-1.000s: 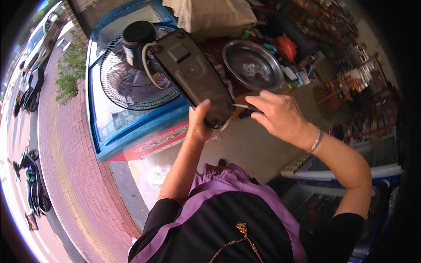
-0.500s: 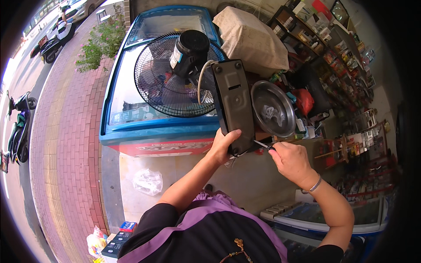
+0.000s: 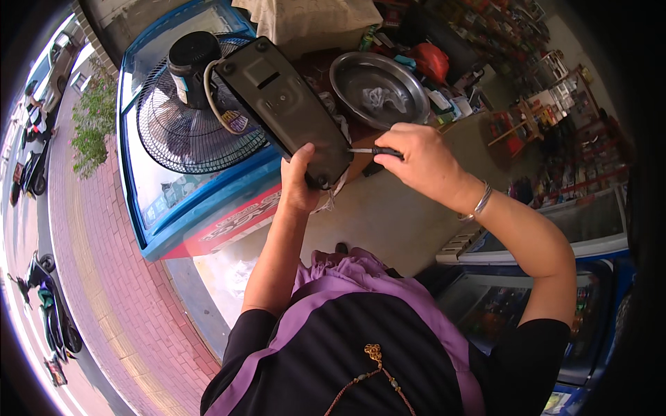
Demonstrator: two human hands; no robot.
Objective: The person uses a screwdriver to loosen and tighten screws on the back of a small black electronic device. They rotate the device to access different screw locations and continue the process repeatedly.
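A black electric fan [image 3: 201, 149] lies on a blue chest freezer [image 3: 243, 179], its round wire guard against the lid. Joined to it is a long dark-grey box-like base [image 3: 284, 100] with small feet at the corners and a slot. My left hand [image 3: 297, 184] grips the base's near end, thumb on top. My right hand [image 3: 423, 163] is closed round the black handle of a screwdriver [image 3: 380, 150], whose metal shaft meets the right side of the base near that end. The base's edge hides the tip. A pale cable [image 3: 213, 90] loops beside the motor.
Right of the base stands a metal basin [image 3: 357, 73] with clear crumpled plastic [image 3: 385, 99] in it. A red bag [image 3: 428, 64] sits beyond, near crowded shelves. A cloth-covered bulk [image 3: 305, 21] is behind. Glass-topped freezers [image 3: 499, 305] stand at my right; a brick pavement [image 3: 125, 256] runs left.
The view has turned, so fan, freezer and basin appear farther left and higher. The base now slants more in the picture. My hands keep their holds, and the screwdriver stays at the base's side.
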